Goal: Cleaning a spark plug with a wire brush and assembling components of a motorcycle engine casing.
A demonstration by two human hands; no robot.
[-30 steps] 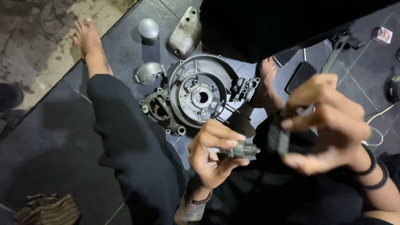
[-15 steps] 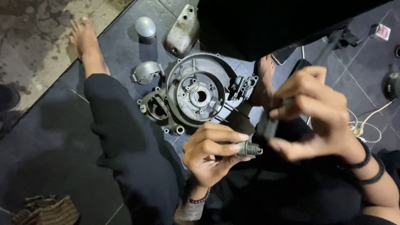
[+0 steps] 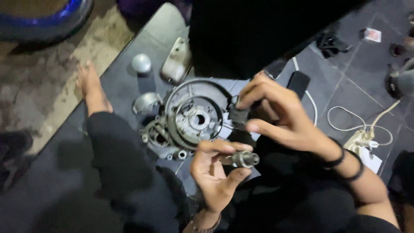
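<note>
- Head view, the hands: the left hand [image 3: 215, 172] is closed around a small grey metal cylinder [image 3: 245, 159], pinched between thumb and fingertips with its open end facing right. The right hand [image 3: 276, 114] hangs just above it, its fingers narrowed on a small dark block [image 3: 238, 116]. The two parts are near each other but not touching.
- Head view, the work: a round engine casing [image 3: 194, 118] lies open on the floor behind the hands, its inner plate and hub bare. A domed metal cap [image 3: 141, 63], a curved cover piece [image 3: 146, 102] and a pale oblong cover [image 3: 177, 62] lie apart from it. By that, I judge the stripping-down is largely done, while the cylinder and block are not yet joined.
- Head view, surface and room: everything sits on a dark tiled floor [image 3: 353, 73], with rough concrete to the left. The person sits on it in dark clothes, a bare foot [image 3: 92, 88] stretched beside the casing. A white cable [image 3: 345, 118] loops at right, near a dark flat phone-like slab [image 3: 298, 83]. The light is dim.
</note>
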